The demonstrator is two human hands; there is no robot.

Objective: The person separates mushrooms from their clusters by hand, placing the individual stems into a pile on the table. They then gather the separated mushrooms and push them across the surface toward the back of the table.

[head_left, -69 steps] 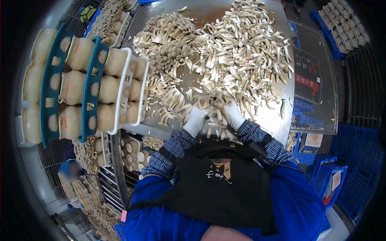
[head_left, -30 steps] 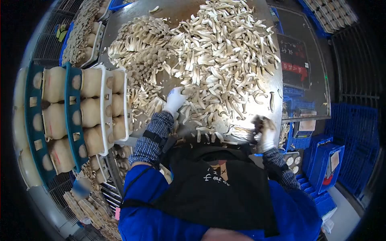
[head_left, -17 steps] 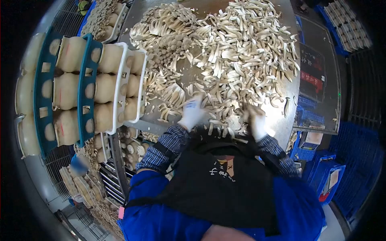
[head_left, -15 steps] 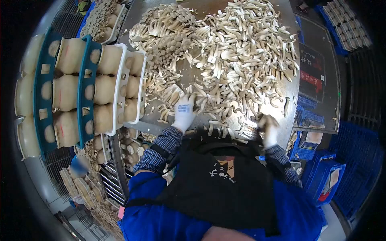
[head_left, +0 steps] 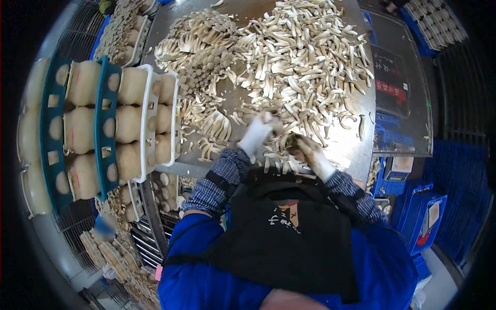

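Note:
My left hand (head_left: pixel 260 129), in a white glove, is over the near side of a steel table (head_left: pixel 343 147), its fingers smeared by motion beside some loose mushrooms. To its right, my right hand (head_left: pixel 311 153) wears a glove with soiled brown fingers. Those fingers are bent together around something dark that I cannot make out, low over the mushrooms at the near edge. A wide pile of loose long-stemmed mushrooms (head_left: pixel 305 67) spreads beyond both hands. Left of the pile lie mushroom clusters (head_left: pixel 206 54) with round grey caps. A fanned cluster (head_left: pixel 216 125) rests left of my left hand.
Stacked teal and white racks (head_left: pixel 106 119) of large pale bottles stand close on the left. Below them is a roller conveyor (head_left: pixel 144 240). On the right are a dark board (head_left: pixel 391 85), a scale (head_left: pixel 400 168) and blue crates (head_left: pixel 421 217). More bottle trays (head_left: pixel 434 23) sit far right.
My left hand has moved right, away from the fanned cluster. My right hand has moved left, so the two hands are closer together. The whole view has shifted slightly.

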